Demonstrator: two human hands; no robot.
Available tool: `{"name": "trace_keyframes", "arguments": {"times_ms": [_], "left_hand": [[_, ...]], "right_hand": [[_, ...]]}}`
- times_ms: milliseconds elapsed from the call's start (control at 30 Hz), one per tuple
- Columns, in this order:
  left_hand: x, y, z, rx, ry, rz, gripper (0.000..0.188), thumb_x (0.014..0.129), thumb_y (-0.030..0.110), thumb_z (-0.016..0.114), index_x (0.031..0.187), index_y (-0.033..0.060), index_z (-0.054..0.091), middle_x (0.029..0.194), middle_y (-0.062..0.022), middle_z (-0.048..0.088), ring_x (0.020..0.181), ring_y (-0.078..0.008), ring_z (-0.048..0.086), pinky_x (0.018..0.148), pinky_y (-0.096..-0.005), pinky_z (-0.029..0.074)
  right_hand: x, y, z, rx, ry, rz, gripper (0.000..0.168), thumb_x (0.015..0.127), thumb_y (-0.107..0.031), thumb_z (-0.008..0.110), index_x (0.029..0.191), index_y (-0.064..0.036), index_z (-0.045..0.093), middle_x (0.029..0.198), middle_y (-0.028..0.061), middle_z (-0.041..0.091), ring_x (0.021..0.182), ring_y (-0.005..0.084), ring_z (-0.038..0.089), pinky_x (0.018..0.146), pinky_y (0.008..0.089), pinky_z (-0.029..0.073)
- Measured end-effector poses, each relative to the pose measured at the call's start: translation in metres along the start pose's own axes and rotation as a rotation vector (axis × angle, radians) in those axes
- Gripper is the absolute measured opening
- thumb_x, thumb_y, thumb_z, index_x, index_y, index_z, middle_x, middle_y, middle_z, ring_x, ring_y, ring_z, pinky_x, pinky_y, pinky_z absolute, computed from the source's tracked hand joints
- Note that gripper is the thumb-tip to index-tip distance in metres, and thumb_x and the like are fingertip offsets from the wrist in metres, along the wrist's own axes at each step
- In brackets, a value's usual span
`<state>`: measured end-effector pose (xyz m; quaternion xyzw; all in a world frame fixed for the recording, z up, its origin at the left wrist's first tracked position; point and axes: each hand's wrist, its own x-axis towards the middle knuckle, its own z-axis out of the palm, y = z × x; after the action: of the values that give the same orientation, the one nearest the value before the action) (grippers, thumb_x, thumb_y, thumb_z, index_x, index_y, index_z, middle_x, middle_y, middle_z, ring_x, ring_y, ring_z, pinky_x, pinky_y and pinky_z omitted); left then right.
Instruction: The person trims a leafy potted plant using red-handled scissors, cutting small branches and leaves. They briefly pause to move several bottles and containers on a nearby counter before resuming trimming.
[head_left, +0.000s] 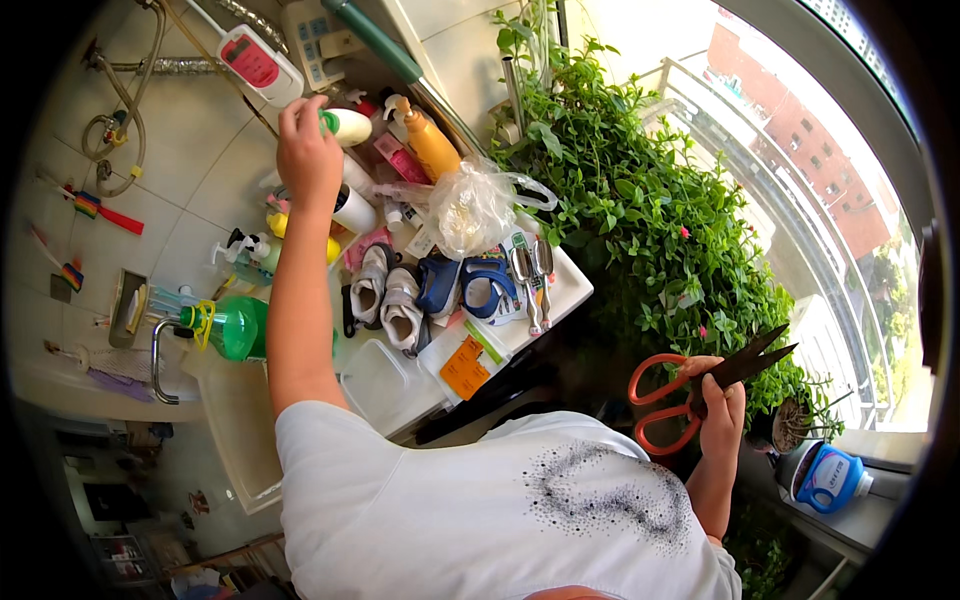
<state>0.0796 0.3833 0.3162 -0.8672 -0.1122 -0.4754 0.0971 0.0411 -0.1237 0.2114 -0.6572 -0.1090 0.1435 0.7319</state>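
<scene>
My left hand reaches far over the cluttered counter, its fingers around the green-capped end of a white bottle. The bottle lies tilted toward the right; part of its cap is hidden by the hand. Off to the right, my right hand grips a pair of scissors near the pivot. Their orange loop handles point left with no fingers through them, and the dark, slightly parted blades point right, beside the leafy plants.
Children's shoes, blue sandals, a crumpled plastic bag and an orange pump bottle crowd the white counter. A green bottle stands by the sink. At right, a blue detergent jug rests near the window.
</scene>
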Motion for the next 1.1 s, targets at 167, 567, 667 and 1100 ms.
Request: {"name": "trace_keyframes", "arguments": {"times_ms": [167, 567, 667, 1100], "left_hand": [[-0.007, 0.037, -0.087, -0.078, 0.298, 0.048, 0.024, 0.081, 0.001, 0.055, 0.105, 0.0052, 0.06, 0.106, -0.0115, 0.057, 0.099, -0.0298, 0.054, 0.086, -0.0376, 0.044], [-0.024, 0.068, -0.15, -0.708, -0.051, -0.344, 0.026, 0.087, -0.001, 0.051, 0.112, 0.0005, 0.058, 0.11, -0.004, 0.057, 0.082, -0.0094, 0.054, 0.075, -0.0236, 0.047], [-0.021, 0.077, -0.146, -0.652, -0.138, -0.209, 0.026, 0.087, -0.001, 0.052, 0.112, 0.0012, 0.059, 0.109, -0.0024, 0.057, 0.08, -0.0078, 0.053, 0.074, -0.0226, 0.046], [-0.155, 0.246, -0.12, -1.119, -0.745, -0.074, 0.021, 0.073, -0.008, 0.057, 0.091, 0.0024, 0.061, 0.095, -0.0089, 0.056, 0.081, -0.0205, 0.055, 0.071, -0.0282, 0.044]], "right_hand": [[-0.01, -0.002, -0.011, 0.03, 0.012, -0.019, 0.02, 0.092, -0.015, 0.042, 0.09, -0.001, 0.056, 0.091, 0.007, 0.059, 0.053, 0.0029, 0.042, 0.046, 0.018, 0.033], [-0.035, -0.008, -0.024, 0.036, -0.017, -0.051, 0.019, 0.091, -0.014, 0.042, 0.09, -0.001, 0.057, 0.092, 0.0073, 0.059, 0.054, 0.0029, 0.043, 0.046, 0.0178, 0.032], [-0.043, -0.007, -0.026, 0.044, 0.005, -0.072, 0.019, 0.091, -0.013, 0.042, 0.09, -0.001, 0.056, 0.092, 0.0075, 0.059, 0.053, 0.0026, 0.043, 0.046, 0.0177, 0.032], [-0.096, 0.003, -0.066, 0.069, 0.27, -0.079, 0.02, 0.09, -0.012, 0.042, 0.091, 0.0, 0.057, 0.094, 0.0064, 0.058, 0.066, 0.004, 0.045, 0.057, 0.0181, 0.033]]}}
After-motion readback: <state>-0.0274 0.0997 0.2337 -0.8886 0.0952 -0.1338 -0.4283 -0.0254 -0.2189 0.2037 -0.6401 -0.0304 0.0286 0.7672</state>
